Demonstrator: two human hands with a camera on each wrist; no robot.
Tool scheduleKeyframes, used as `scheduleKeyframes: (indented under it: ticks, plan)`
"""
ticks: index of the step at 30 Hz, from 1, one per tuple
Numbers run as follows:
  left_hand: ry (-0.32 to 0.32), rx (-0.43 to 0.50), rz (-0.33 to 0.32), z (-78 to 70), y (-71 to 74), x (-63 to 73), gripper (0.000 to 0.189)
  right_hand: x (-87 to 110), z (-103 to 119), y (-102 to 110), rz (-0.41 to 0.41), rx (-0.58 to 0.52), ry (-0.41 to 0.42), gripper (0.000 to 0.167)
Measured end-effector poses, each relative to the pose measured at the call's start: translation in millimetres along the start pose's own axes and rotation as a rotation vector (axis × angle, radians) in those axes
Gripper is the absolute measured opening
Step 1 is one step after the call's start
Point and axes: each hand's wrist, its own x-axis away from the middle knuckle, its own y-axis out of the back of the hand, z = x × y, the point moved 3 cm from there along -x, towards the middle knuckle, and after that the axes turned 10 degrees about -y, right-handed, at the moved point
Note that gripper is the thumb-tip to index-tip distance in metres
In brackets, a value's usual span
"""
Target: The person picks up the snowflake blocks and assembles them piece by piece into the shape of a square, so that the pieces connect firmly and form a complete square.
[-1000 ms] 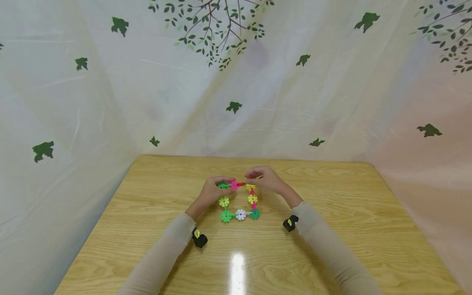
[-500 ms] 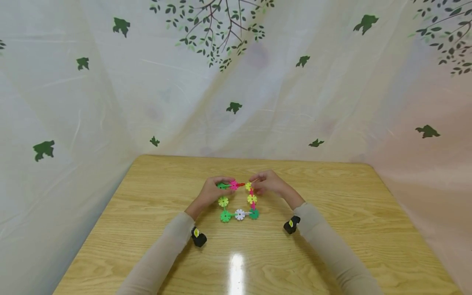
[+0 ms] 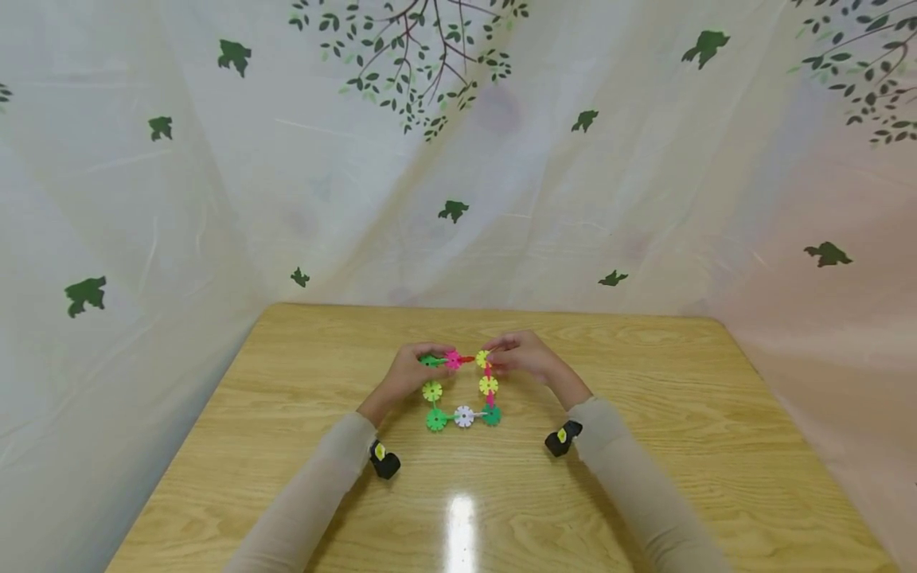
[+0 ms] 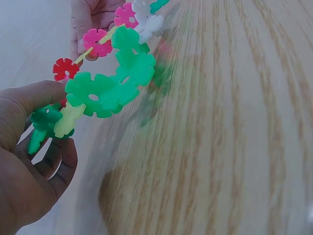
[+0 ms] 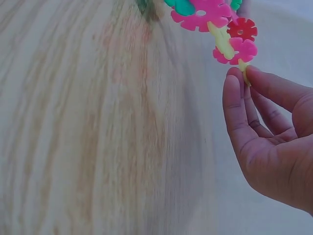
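Observation:
A ring of flower-shaped interlocking plastic discs (image 3: 464, 416), joined edge to edge in a rough square, is held above the table in the head view. My left hand (image 3: 403, 377) grips its far left corner, with thumb and fingers around a dark green disc (image 4: 45, 116) in the left wrist view. At the far right corner my right hand (image 3: 532, 360) pinches a yellow disc (image 3: 483, 359) between thumb and fingertips. Between the hands are a pink disc (image 3: 454, 360) and a red disc (image 5: 242, 30). Whether the red one is slotted into the yellow one, I cannot tell.
A wooden table (image 3: 322, 493) lies beneath, with a bright light reflection near its front. Behind it hangs a pale curtain (image 3: 358, 199) printed with leaves and birds. Each wrist carries a small black camera (image 3: 384, 460).
My right hand has shifted its fingers from over the top of the yellow disc to its right side, so more of the disc shows. The left hand keeps its grip.

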Motion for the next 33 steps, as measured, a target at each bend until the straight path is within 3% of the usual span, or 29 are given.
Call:
scheduleKeyframes:
  ticks: [19, 33]
  plan:
    - [0.012, 0.008, -0.017, -4.2, 4.0, 1.3, 0.039, -7.7, 8, -9, -0.035, 0.003, 0.064, 0.03]
    - [-0.009, 0.033, -0.028, -3.8, -3.3, -1.4, 0.036, -0.4, -1, -10, -0.09, -0.08, 0.122, 0.03]
